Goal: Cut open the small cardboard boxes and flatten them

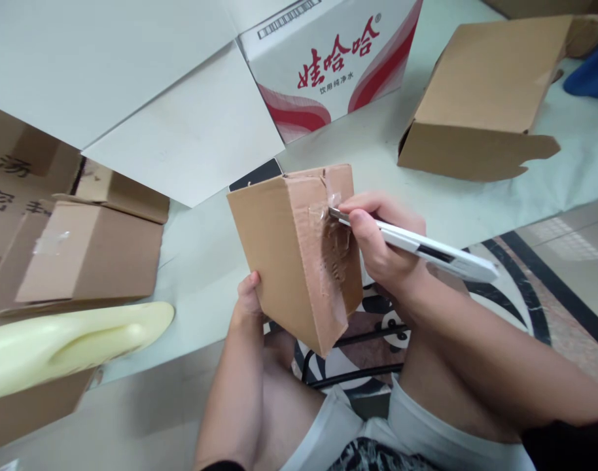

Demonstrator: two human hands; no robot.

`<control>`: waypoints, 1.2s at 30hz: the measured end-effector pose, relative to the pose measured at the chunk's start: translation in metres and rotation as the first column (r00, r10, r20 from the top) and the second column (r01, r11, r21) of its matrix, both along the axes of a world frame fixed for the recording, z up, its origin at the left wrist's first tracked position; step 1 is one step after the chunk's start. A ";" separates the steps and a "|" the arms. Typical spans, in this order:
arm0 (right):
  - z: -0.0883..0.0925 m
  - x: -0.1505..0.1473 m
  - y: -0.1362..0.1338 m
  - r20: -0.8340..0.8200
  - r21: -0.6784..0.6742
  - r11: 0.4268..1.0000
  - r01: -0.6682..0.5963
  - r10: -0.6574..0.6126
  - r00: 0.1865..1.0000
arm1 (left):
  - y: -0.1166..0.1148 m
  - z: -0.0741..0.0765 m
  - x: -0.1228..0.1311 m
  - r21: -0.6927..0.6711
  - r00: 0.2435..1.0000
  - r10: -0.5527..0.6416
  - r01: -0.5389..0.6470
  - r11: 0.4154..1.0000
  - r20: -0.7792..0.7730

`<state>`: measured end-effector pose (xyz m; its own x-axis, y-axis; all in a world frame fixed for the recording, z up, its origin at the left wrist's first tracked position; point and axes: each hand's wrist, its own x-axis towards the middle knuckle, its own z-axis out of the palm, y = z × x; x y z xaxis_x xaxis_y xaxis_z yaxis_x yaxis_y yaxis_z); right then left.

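A small brown cardboard box [274, 255] is tilted above my lap, in front of the table's edge. My left hand [250, 294] grips it from the lower left, thumb on the near face and the other fingers hidden behind. In my right hand [380, 239] is a white utility knife [426, 247], pinched near its blade end. The blade tip touches the taped side of the box, where clear tape [328, 209] looks wrinkled and torn. The knife's handle points away to the right.
A white carton with red lettering [335, 65] stands at the back. An opened cardboard box [490, 85] lies to the right. Several brown boxes [117, 252] are stacked on the left, with a pale yellow smooth object [83, 343] in front. White panels [181, 124] lean above.
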<state>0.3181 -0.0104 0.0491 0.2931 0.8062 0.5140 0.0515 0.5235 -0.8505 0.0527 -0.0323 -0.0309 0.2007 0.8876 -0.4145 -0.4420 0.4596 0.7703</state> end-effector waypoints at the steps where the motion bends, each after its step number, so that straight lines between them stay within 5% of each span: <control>1: 0.001 0.000 0.001 0.018 -0.002 1.000 0.000 0.000 1.000 | 0.000 0.001 0.001 0.001 1.000 -0.002 0.002 1.000 -0.007; 13: -0.016 0.012 0.011 -0.141 -0.044 0.980 -0.192 0.185 0.973 | 0.003 -0.001 -0.005 0.027 0.995 0.043 -0.041 0.999 -0.092; 26: -0.018 0.005 0.009 -0.237 -0.057 0.998 -0.016 0.002 0.972 | 0.000 0.000 0.004 0.012 0.991 0.108 -0.108 0.994 -0.074; 33: -0.010 0.004 0.005 0.052 -0.007 0.989 -0.147 0.147 0.988 | -0.001 0.001 0.006 -0.007 0.993 0.087 -0.088 0.996 -0.077; 36: -0.008 0.007 0.007 -0.064 0.059 0.997 -0.051 0.055 0.996 | -0.002 0.004 0.011 0.012 0.985 0.149 -0.148 0.989 -0.091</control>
